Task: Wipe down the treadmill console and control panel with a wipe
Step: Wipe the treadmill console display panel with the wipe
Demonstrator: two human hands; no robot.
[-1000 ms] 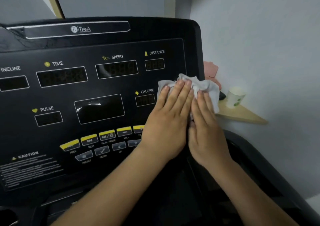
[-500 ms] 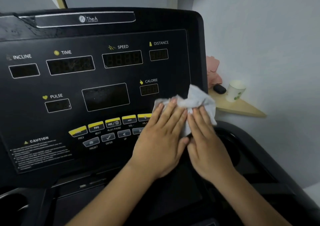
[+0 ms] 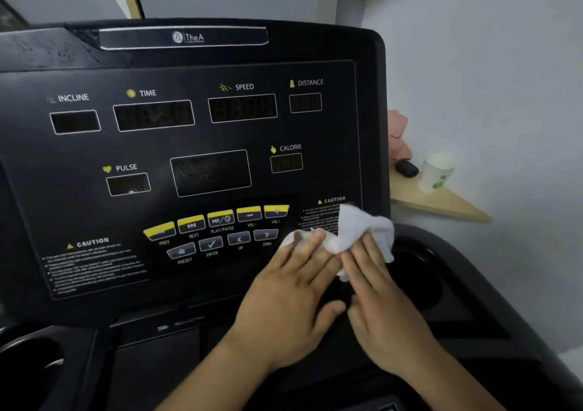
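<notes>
White wipe sits under fingertips of L hand & R hand, both flat-fingered, pressing it to control panel.

One console carries seven display windows, five yellow buttons, four grey buttons and two caution labels. There are two cup holders, one at lower left and one at right. One white wipe. Two hands: left hand, right hand. One shelf at right holds one paper cup and one small dark object.
</notes>
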